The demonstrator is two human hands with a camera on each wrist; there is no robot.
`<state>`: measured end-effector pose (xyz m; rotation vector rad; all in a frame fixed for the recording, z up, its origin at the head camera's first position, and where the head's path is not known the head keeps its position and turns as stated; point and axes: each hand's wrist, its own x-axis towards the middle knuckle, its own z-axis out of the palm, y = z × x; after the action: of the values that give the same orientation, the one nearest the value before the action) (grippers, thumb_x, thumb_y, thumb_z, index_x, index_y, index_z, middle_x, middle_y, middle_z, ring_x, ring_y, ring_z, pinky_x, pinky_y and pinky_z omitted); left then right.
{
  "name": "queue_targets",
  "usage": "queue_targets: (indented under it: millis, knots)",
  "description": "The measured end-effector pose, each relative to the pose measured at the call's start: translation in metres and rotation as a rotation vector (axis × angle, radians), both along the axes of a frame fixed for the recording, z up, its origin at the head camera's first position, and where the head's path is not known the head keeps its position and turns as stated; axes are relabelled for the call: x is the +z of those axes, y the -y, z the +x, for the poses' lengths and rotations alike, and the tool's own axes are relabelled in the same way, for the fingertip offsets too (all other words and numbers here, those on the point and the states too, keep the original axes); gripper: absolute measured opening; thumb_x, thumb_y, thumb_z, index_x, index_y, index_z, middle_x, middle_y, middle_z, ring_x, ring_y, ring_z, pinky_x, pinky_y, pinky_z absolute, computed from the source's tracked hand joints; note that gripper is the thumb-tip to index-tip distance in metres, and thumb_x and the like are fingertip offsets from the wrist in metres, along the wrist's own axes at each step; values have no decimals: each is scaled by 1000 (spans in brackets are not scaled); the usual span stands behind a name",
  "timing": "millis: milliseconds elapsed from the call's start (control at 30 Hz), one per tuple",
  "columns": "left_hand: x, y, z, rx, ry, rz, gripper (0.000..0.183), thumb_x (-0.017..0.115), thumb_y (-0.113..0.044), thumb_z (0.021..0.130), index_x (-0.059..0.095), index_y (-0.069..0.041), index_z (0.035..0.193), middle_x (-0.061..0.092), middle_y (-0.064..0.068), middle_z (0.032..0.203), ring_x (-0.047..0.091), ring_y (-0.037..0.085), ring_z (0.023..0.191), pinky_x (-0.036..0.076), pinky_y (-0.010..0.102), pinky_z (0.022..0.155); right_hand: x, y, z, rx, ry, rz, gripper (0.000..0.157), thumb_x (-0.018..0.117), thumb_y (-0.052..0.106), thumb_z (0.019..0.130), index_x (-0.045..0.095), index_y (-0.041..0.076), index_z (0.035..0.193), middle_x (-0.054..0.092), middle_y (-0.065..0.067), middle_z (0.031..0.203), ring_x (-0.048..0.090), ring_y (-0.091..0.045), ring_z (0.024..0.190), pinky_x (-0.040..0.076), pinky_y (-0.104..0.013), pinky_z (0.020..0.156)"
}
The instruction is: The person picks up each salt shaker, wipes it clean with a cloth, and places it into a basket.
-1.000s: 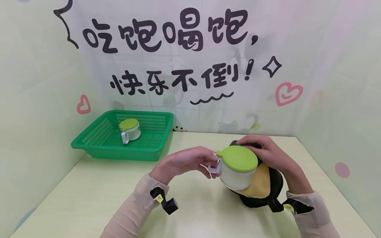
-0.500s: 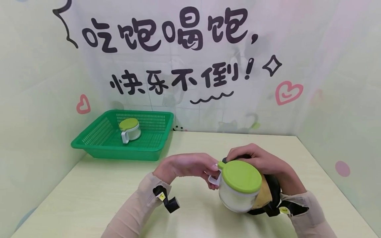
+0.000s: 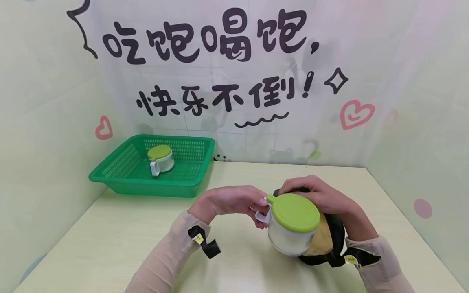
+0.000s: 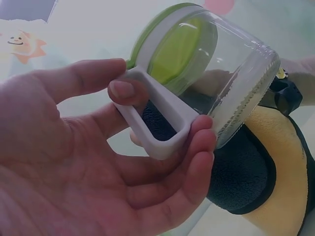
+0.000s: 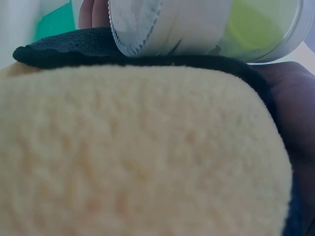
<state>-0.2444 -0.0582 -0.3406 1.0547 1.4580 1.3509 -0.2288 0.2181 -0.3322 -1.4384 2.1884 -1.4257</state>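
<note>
My left hand (image 3: 234,201) grips the white handle (image 4: 140,135) of a clear glass seasoning jar (image 3: 291,236). The jar has a green lid (image 3: 296,212) and is held tilted in the air. In the left wrist view the thumb and fingers pinch around the handle. My right hand (image 3: 322,195) holds a thick cloth (image 3: 321,240), yellow on one side and dark on the other, against the far side of the jar. Filling most of the right wrist view, the cloth's yellow face (image 5: 147,147) lies right beside the glass. The right fingertips are partly hidden behind lid and cloth.
At the back left stands a green plastic basket (image 3: 154,190) with a second green-lidded jar (image 3: 165,163) inside it. The pale tabletop (image 3: 110,228) extends below both hands. A white printed wall sheet (image 3: 249,146) rises behind the table, with side panels left and right.
Over the last second the jar, cloth and right hand have come lower, toward the person. Since half a second ago the jar has lifted slightly, and both grips look the same.
</note>
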Motion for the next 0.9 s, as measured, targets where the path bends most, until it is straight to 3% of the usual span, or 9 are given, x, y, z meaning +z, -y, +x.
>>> queue_targets:
  millis: [167,300,433,600,733,900]
  knots:
    - [1,5,-5,78,11,0,29,42,-24,101,63,-6,110,68,3,94,63,21,91,56,33,86,-1,-3,-1,-181,-19,31,34,51,-4,100,74,13,117,75,-2,115,69,-15,108,55,-26,97]
    - [3,11,-8,174,33,-2,28,43,-27,102,64,-9,108,66,5,93,62,24,92,56,34,86,0,-6,-2,-299,-9,28,31,52,-3,100,73,9,119,74,5,115,69,-11,108,55,-24,96]
    - [6,16,-10,259,43,-6,27,44,-28,102,63,-9,104,65,6,90,61,25,90,56,34,84,0,-8,-3,-354,-44,30,25,55,0,102,72,5,119,72,10,115,67,-6,107,55,-21,94]
    - [10,20,-12,381,64,-1,28,45,-29,101,59,-9,88,67,5,88,65,23,88,57,34,84,3,-10,-3,-429,-102,73,21,58,7,103,73,11,118,72,6,112,65,-5,100,54,-19,88]
    - [13,23,-14,493,95,-3,30,47,-30,101,50,-11,79,65,4,85,67,22,87,57,34,83,5,-11,-3,-488,-82,102,21,62,12,103,72,11,121,71,-2,118,63,-3,104,53,-17,90]
    - [18,26,-16,587,106,1,32,48,-29,103,47,-13,75,60,4,82,66,22,84,57,34,79,7,-11,-1,-527,-45,126,26,63,14,102,70,7,126,69,-12,128,60,3,111,51,-15,93]
